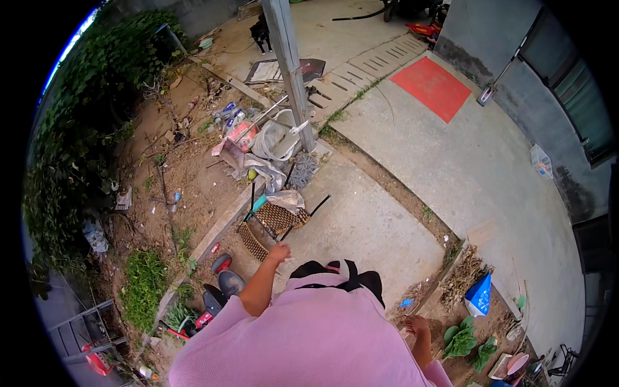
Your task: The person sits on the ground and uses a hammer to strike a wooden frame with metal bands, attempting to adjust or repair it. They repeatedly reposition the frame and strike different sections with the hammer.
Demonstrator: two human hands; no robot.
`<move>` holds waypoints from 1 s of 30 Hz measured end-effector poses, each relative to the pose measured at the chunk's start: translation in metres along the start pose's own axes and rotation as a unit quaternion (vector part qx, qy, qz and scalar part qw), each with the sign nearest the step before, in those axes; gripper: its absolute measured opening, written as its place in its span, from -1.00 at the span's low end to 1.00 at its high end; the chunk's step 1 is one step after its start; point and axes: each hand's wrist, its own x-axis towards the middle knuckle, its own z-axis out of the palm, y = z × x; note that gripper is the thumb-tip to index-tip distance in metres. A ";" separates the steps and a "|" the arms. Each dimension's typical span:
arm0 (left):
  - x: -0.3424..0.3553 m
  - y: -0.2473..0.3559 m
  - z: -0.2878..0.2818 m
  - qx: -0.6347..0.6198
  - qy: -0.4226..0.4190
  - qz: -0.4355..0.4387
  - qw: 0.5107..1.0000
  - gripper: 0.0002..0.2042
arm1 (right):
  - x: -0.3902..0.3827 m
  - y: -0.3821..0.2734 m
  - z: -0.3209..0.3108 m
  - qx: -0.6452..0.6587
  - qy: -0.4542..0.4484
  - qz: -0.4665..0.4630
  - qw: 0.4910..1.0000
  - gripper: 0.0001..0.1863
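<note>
My left hand (279,252) reaches forward and touches the edge of an overturned wicker chair (274,222) with black metal legs, lying on the concrete slab. The fingers look curled near the chair's frame; whether they grip it is unclear. Down by my side, my right hand (416,324) hangs with its fingers loosely bent and nothing in it, above the soil strip with leafy green plants (459,342). My pink shirt fills the lower middle of the view.
A grey post (291,71) stands ahead, with buckets, bags and bottles heaped at its base (258,138). A red mat (431,87) lies on the concrete. A blue bag (480,295) sits at right. A child's ride-on toy (216,297) stands at left near weeds.
</note>
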 end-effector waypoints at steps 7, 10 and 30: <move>0.023 0.242 -0.005 -0.018 -0.001 0.277 0.961 -0.74 | 0.081 0.016 -0.029 0.418 0.076 0.093 0.900 -0.81; 0.057 0.239 -0.008 -0.059 0.073 0.150 0.984 -0.79 | 0.166 -0.028 -0.031 0.266 0.059 0.157 0.949 -0.86; 0.143 0.582 -0.073 -0.265 0.468 0.243 0.807 -0.38 | 0.278 -0.716 0.050 -0.090 -0.068 -0.082 0.990 -0.66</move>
